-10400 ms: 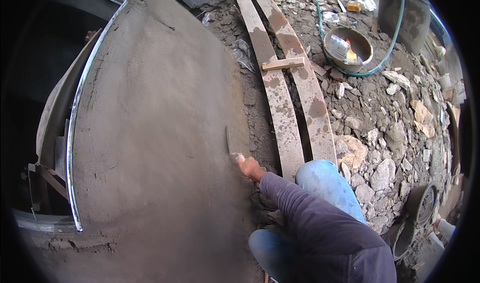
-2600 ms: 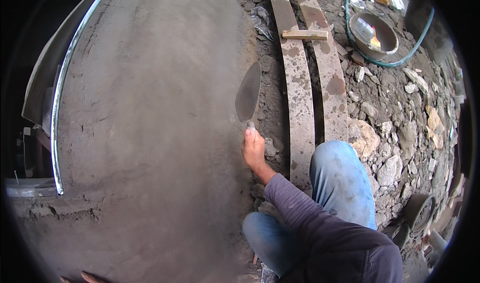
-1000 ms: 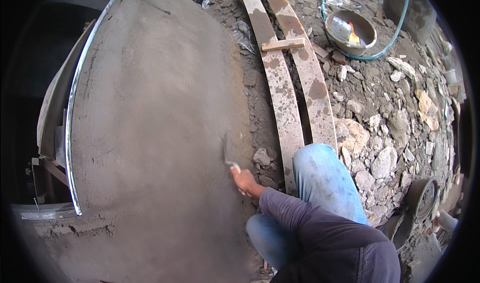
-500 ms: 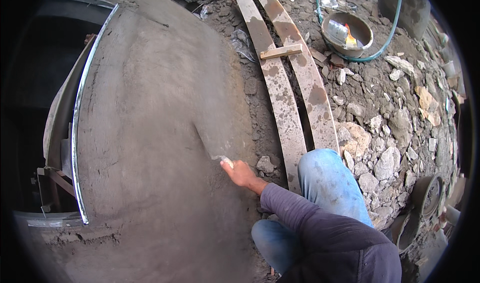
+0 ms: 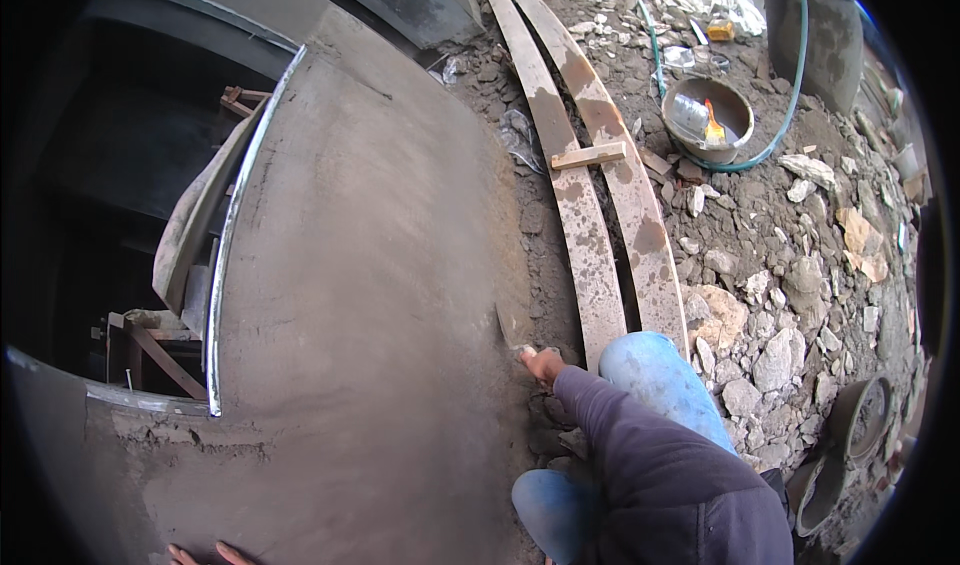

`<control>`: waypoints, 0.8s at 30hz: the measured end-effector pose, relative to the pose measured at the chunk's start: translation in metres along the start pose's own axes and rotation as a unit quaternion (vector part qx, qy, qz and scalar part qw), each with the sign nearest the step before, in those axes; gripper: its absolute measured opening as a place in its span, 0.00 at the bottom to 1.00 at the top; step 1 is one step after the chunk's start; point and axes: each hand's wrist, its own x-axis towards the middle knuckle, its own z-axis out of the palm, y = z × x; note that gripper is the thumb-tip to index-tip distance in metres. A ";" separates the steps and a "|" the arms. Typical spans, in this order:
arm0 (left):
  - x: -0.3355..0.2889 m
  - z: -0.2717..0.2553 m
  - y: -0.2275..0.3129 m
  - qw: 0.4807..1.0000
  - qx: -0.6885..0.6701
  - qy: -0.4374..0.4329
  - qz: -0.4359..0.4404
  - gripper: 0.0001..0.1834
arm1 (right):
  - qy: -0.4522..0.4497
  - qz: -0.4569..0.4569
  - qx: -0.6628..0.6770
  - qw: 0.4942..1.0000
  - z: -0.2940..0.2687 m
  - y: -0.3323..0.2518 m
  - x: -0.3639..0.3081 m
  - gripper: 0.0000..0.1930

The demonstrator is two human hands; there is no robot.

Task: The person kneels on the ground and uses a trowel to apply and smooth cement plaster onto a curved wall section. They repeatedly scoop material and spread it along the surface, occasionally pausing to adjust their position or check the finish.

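Note:
My right hand (image 5: 545,366) is closed round the handle of a trowel (image 5: 509,327). Its blade lies edge-on to me at the right side of a wide, smooth surface of damp grey plaster (image 5: 385,295). At the bottom left, a few fingertips of my left hand (image 5: 208,554) show, spread out on the plaster; the rest of that hand is out of the picture. A pale metal edge strip (image 5: 240,190) runs along the left border of the plaster, beside a dark opening.
Two long planks (image 5: 590,255) lie to the right, bridged by a short wooden piece (image 5: 588,156). Past them, a bucket (image 5: 708,117) holds a brush (image 5: 714,123), with a green hose (image 5: 790,115) curving round it. Stones and rubble (image 5: 775,355) cover the ground. My knee (image 5: 660,375) rests over the planks.
My right hand has moved right with the trowel, from the plaster's middle to its right edge. Fingertips of my left hand have come into view at the bottom left. The view has shifted.

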 end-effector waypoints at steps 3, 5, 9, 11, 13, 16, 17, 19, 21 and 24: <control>-0.010 0.012 -0.045 0.999 -0.041 0.027 -0.013 0.37 | -0.083 0.096 0.149 0.981 0.004 0.020 -0.043 0.38; -0.024 0.023 -0.077 0.995 -0.088 0.046 -0.029 0.35 | -0.055 0.029 0.070 0.996 0.012 0.025 -0.095 0.36; -0.058 0.043 -0.139 0.992 -0.104 0.030 -0.072 0.35 | -0.053 0.003 0.002 0.999 0.017 0.023 -0.204 0.35; -0.075 0.047 -0.167 0.986 -0.134 0.022 -0.101 0.35 | -0.071 0.016 -0.044 0.996 0.018 0.029 -0.246 0.34; -0.090 0.051 -0.192 0.983 -0.141 0.048 -0.104 0.35 | -0.071 0.000 -0.129 0.989 0.022 0.042 -0.278 0.33; -0.110 0.057 -0.220 0.978 -0.161 0.066 -0.119 0.36 | -0.082 -0.008 -0.178 0.981 0.033 0.068 -0.315 0.34; -0.117 0.060 -0.227 0.975 -0.168 0.073 -0.124 0.37 | -0.069 -0.014 -0.242 0.968 0.036 0.076 -0.326 0.32; -0.131 0.067 -0.239 0.972 -0.178 0.084 -0.131 0.37 | -0.056 -0.028 -0.242 0.968 0.041 0.088 -0.347 0.34; -0.145 0.075 -0.246 0.970 -0.184 0.091 -0.132 0.37 | -0.027 -0.083 -0.256 0.963 0.044 0.093 -0.366 0.35; -0.168 0.088 -0.254 0.967 -0.196 0.101 -0.124 0.36 | 0.008 -0.074 -0.232 0.970 0.042 0.088 -0.391 0.33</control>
